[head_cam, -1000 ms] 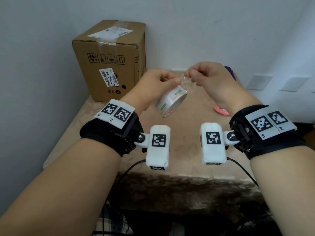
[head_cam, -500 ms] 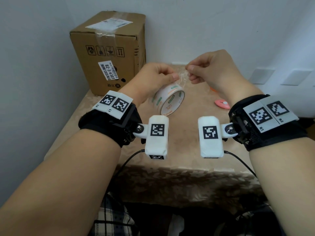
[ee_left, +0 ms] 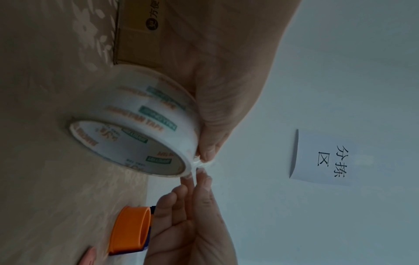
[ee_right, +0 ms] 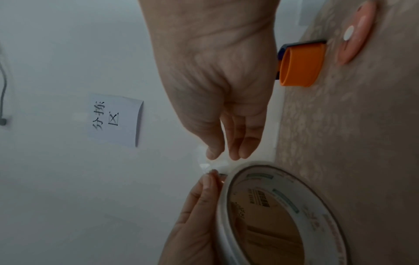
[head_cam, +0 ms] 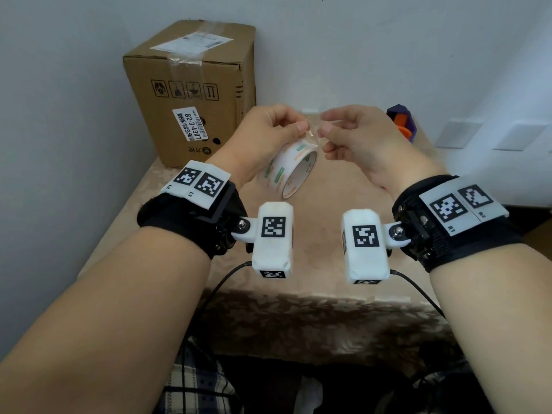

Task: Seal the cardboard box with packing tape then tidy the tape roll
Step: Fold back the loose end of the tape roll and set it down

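The left hand (head_cam: 263,135) holds the tape roll (head_cam: 288,168) up in the air above the table (head_cam: 328,201), thumb on the outer face of the roll and the other fingers curled behind it. The roll is tilted, with its open core facing down and toward the person. The right hand (head_cam: 355,135) is just beside the left, its thumb and forefinger pinching the loose end of clear tape (head_cam: 313,134) at the top edge of the roll. The two thumbs are close together with only that short, crinkled bit of tape between them. In the right wrist view the remaining right fingers (ee_right: 247,143) lie fairly straight next to the pinch.

The box (head_cam: 194,91) stands on the table beyond and left of the roll, against the wall, flaps closed, with old clear tape and a white label on its top. Right of the roll, behind the right hand, a purple and orange dispenser (head_cam: 401,124) stands on the table. A note (ee_left: 326,157) with handwritten characters hangs on the wall above.
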